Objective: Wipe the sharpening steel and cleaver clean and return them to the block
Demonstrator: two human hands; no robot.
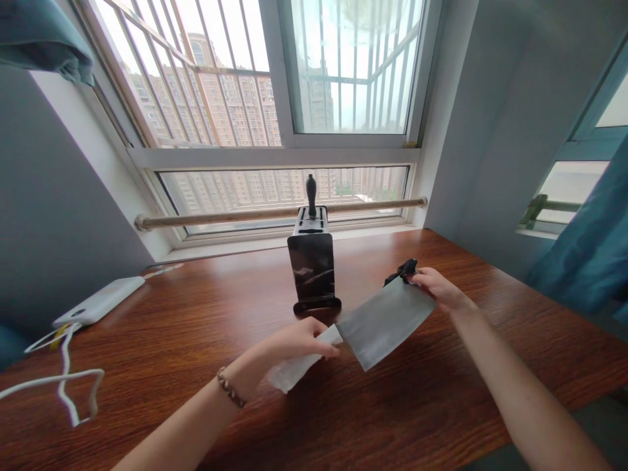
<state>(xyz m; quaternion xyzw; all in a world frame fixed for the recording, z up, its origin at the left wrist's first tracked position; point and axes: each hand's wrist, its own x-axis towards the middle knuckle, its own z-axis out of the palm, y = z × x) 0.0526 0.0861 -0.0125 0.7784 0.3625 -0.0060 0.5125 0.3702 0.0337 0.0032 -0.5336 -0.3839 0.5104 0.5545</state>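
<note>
My right hand (436, 286) is closed round the black handle of a broad cleaver (385, 320), whose grey blade slants down to the left over the wooden table (171, 340). My left hand (299, 340) pinches a white tissue (299, 366) against the blade's lower left end. Just behind the hands stands a black knife block (313, 265) with one black-handled knife (311, 194) upright in it.
A white power bank (101, 300) with a white cable (69, 386) lies at the table's left. A wooden rail (220, 214) runs along the window behind the block. Blue curtain (589, 255) hangs at the right.
</note>
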